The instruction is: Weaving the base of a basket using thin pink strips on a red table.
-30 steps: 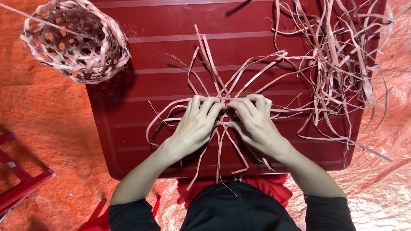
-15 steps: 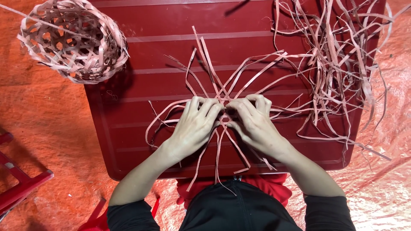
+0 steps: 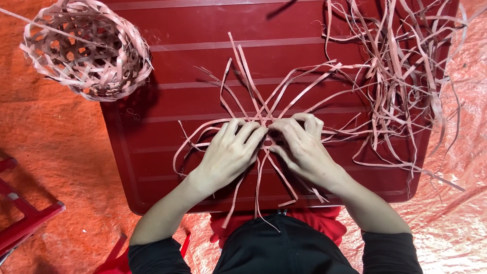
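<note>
Thin pale strips [image 3: 264,101] cross each other in a star shape on a dark red table [image 3: 167,152]. My left hand [image 3: 228,152] lies flat on the left side of the crossing, fingers spread and pressing the strips down. My right hand [image 3: 302,147] presses on the right side, its fingertips meeting the left hand's at the crossing point. Loose strip ends fan out above and below both hands.
A woven open-mesh basket [image 3: 86,48] sits at the table's far left corner. A tangled heap of loose strips [image 3: 406,66] covers the table's right side. An orange sheet [image 3: 45,142] covers the floor, with a red frame [image 3: 23,223] at lower left.
</note>
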